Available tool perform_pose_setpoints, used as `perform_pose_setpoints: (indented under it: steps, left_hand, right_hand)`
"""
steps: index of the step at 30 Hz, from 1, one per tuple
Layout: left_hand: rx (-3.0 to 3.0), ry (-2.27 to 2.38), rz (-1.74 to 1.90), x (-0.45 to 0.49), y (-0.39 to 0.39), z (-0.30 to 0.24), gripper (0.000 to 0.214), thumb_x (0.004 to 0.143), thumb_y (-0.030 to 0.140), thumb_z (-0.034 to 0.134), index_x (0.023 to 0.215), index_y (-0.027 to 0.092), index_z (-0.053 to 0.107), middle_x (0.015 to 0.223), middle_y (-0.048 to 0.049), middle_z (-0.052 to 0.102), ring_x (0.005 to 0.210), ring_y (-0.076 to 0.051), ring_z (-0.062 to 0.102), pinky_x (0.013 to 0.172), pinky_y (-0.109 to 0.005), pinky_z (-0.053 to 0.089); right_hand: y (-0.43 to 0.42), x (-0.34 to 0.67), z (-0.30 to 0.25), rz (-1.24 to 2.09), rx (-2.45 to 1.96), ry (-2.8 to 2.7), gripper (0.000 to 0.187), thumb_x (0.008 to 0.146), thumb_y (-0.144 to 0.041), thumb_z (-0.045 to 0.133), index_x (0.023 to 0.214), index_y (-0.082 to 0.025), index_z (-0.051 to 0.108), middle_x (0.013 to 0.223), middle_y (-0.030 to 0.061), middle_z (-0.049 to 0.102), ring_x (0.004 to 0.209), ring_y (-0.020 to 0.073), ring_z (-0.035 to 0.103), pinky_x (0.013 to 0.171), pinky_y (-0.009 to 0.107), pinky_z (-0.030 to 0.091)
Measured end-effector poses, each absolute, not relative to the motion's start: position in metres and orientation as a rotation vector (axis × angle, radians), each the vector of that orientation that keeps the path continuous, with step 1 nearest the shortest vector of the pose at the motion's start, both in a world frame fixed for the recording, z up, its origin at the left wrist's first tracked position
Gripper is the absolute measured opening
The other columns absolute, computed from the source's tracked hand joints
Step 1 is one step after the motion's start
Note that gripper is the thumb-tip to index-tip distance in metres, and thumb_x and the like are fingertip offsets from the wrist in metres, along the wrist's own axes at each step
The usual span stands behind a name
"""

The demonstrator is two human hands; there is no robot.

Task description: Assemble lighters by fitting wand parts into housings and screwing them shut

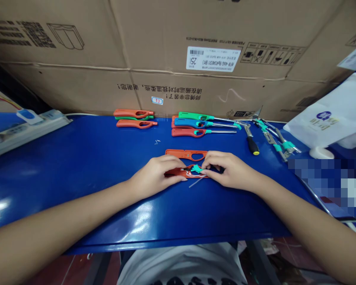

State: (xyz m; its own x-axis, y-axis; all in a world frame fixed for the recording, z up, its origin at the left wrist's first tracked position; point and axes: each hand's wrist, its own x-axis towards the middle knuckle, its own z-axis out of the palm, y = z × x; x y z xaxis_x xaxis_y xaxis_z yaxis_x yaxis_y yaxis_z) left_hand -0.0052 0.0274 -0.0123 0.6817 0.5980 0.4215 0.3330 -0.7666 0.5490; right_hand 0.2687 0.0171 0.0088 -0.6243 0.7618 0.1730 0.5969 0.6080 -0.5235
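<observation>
My left hand is closed around the left end of an orange lighter housing half, which lies open side up on the table. Inside it I see a teal trigger piece and thin white wires. The fingers of my right hand are pinched at the right end of the teal piece, and they partly cover it. Just beyond both hands rests the other orange housing half, untouched. A thin clear tube sticks out below the housing near my right fingertips.
Orange and green lighter housings and assembled long lighters lie farther back. A screwdriver and metal lighter parts are to the right. Small screws lie left of centre. A power strip sits left; a cardboard box stands behind.
</observation>
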Motion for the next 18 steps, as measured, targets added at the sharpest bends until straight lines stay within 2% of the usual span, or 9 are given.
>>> perform_pose_setpoints:
  steps: [12, 18]
  left_hand:
    - [2.367, 0.776, 0.818, -0.0011, 0.0241, -0.0147, 0.022, 0.091, 0.024, 0.073, 0.11, 0.015, 0.072, 0.104, -0.0085, 0.071, 0.092, -0.019, 0.07, 0.083, -0.032, 0.058]
    - [2.309, 0.85, 0.773, 0.0001, 0.0214, -0.0145, 0.021, 0.09, 0.025, 0.073, 0.109, 0.016, 0.072, 0.105, -0.0087, 0.071, 0.097, -0.021, 0.068, 0.087, -0.035, 0.057]
  right_hand:
    - [0.0118, 0.2689, 0.0173, 0.48, -1.057, -2.639, 0.017, 0.101, -0.024, 0.05, 0.099, -0.021, 0.067, 0.101, 0.0055, 0.068, 0.087, 0.0177, 0.064, 0.075, 0.03, 0.047]
    - [0.0115, 0.2657, 0.012, 0.456, -0.972, -2.595, 0.014, 0.099, -0.023, 0.053, 0.092, -0.019, 0.064, 0.09, 0.0034, 0.067, 0.079, 0.0153, 0.061, 0.07, 0.027, 0.044]
